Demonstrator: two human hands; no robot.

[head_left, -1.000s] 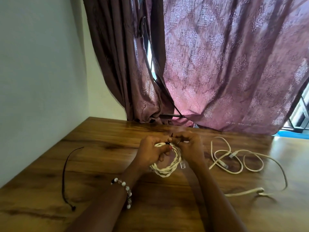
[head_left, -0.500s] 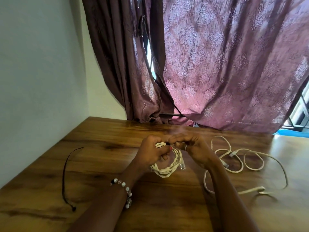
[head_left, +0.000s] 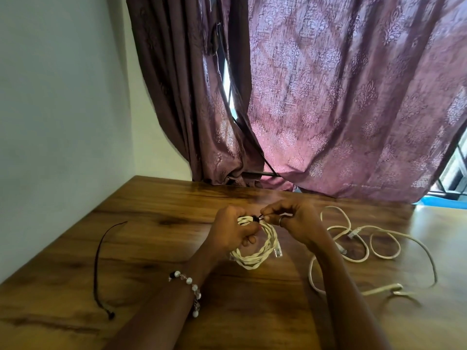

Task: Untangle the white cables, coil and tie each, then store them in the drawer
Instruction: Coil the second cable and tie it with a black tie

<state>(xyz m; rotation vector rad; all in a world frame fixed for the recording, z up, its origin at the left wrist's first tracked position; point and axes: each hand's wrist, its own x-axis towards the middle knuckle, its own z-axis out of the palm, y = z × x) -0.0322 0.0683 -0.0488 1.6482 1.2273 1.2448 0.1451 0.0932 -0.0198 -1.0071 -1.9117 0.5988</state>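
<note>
A coiled white cable (head_left: 257,256) with clear plugs at its ends hangs just above the wooden table (head_left: 177,223), in the middle of the view. My left hand (head_left: 231,232) grips the top of the coil. Just to its right, my right hand (head_left: 293,221) pinches a small black tie (head_left: 257,219) wrapped around the coil's top. A second white cable (head_left: 379,251) lies loose in open loops on the table to the right, partly behind my right forearm.
A thin black cord (head_left: 99,258) lies on the table at the left. Purple patterned curtains (head_left: 328,97) hang behind the table's far edge. A pale wall (head_left: 63,122) borders the left side. No drawer is in view.
My right hand has shifted slightly right and pulled the black tie's end away from the coil. The coil and my left hand have barely moved.
</note>
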